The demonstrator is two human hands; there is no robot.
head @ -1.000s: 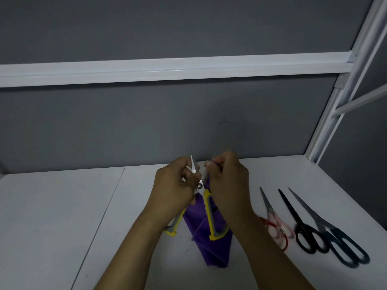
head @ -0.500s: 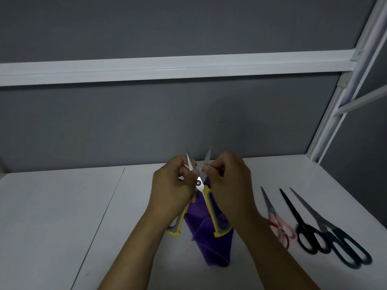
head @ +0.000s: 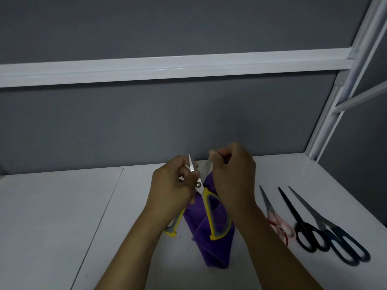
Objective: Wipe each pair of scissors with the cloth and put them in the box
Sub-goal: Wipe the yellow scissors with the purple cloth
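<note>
Scene: a person's two bare hands are working over a white table [head: 52, 216], seen from above and behind.
Left hand [head: 173, 185]: it is gripping the yellow scissors [head: 199, 185] near the pivot, fingers curled round the left blade's base.
Right hand [head: 232, 176]: it is pinching a purple cloth [head: 209, 248] round the right blade, near the tip, with fingers closed tight.
Yellow scissors: they are being held upright above the table, between the hands, blades spreading in a narrow V and pointing up. The yellow and grey handles are hanging down and apart.
Cloth: it is hanging in folds from the right hand, behind the handles. Whether its lower end is touching the table cannot be told.
Other scissors: three closed pairs are lying side by side on the table to the right, tips pointing away. These are pink scissors [head: 272, 214] nearest the right arm, then black scissors [head: 299, 221], then blue scissors [head: 326, 223] outermost.
Background: a white rail [head: 167, 68] is running across a grey wall [head: 188, 122].
</note>
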